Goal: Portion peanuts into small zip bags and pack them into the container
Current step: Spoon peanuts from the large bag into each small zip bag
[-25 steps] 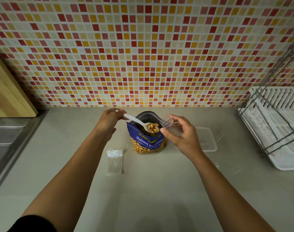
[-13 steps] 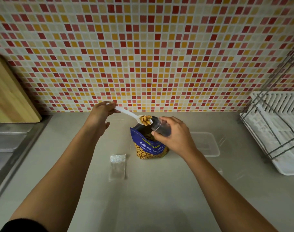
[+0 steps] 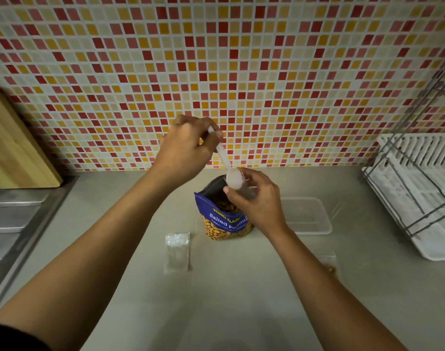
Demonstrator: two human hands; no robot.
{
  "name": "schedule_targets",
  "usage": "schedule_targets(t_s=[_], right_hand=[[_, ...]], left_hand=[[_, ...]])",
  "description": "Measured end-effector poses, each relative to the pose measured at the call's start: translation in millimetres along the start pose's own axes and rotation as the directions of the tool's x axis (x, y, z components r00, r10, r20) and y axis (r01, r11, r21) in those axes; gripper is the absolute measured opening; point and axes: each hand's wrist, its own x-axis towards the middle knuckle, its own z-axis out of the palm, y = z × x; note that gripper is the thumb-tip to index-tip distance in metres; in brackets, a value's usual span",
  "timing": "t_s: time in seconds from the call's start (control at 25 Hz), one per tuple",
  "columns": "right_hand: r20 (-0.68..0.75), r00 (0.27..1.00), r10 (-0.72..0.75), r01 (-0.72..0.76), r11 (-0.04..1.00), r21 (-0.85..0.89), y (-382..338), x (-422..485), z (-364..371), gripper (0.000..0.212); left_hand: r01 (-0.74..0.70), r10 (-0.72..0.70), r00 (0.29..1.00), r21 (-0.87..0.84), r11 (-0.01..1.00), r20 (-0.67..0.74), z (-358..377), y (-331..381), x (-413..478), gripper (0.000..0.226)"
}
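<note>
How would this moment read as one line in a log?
left hand: tips spoon | right hand: holds zip bag over peanut bag | container: empty

A blue "Salted Peanuts" pouch (image 3: 225, 219) stands upright and open at the middle of the worktop, peanuts showing inside. Over its mouth a white plastic spoon (image 3: 229, 171) tips bowl-down into a small clear zip bag (image 3: 244, 190). A flat empty zip bag (image 3: 177, 252) lies at the pouch's 8 o'clock. A clear rectangular container (image 3: 310, 215) sits at its 3 o'clock.
</note>
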Motion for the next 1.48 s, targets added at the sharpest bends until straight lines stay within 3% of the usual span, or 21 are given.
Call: schedule_targets(t_s=[0.08,0.2,0.28,0.36,0.44,0.64,0.72,0.84,0.88,0.96,1.04,1.48], right_hand=[[-0.014,0.999,0.048,-0.047,0.998,0.04,3,-1,-3,0.046],[-0.028,0.982,0.188,-0.18,0.967,0.181,12,-5,-12,0.048],[-0.018,0.966,0.26,-0.244,0.928,0.28,21,-8,-16,0.045],[0.005,0.956,0.294,-0.28,0.906,0.317,28,-12,-17,0.041],[0.029,0.952,0.306,-0.299,0.899,0.319,30,-14,-15,0.04],[0.068,0.951,0.3,-0.306,0.899,0.312,32,-18,-16,0.033],[0.071,0.952,0.297,-0.304,0.898,0.318,33,-19,-17,0.033],[0.088,0.952,0.294,-0.306,0.893,0.33,33,-19,-17,0.034],[0.094,0.952,0.29,-0.305,0.893,0.331,33,-19,-17,0.034],[0.102,0.952,0.289,-0.306,0.893,0.329,33,-19,-17,0.036],[0.105,0.95,0.295,-0.313,0.89,0.332,33,-20,-18,0.038],[0.128,0.941,0.315,-0.339,0.892,0.299,34,-23,-23,0.045]], left_hand=[[0.165,-0.177,0.982,-0.143,0.976,-0.07,-9,-3,5,0.019],[0.431,-0.497,0.864,-0.4,0.809,-0.075,-7,-25,5,0.016],[0.453,-0.462,0.887,-0.248,0.856,0.025,19,-38,-11,0.021],[0.323,-0.333,0.931,0.087,0.942,0.15,59,-47,-34,0.026],[0.256,-0.337,0.917,0.334,0.907,0.214,88,-46,-48,0.028],[0.548,-0.588,0.796,0.246,0.8,0.14,107,-36,-39,0.023],[0.594,-0.636,0.76,0.255,0.763,0.135,108,-34,-37,0.022],[0.56,-0.647,0.724,0.343,0.754,0.24,113,-33,-40,0.022],[0.557,-0.63,0.732,0.306,0.772,0.259,113,-36,-40,0.02],[0.626,-0.617,0.741,0.06,0.778,0.264,109,-40,-38,0.021],[0.707,-0.658,0.702,-0.146,0.692,0.273,101,-40,-37,0.023],[0.76,-0.699,0.637,-0.419,0.497,0.325,70,-50,-36,0.015]])
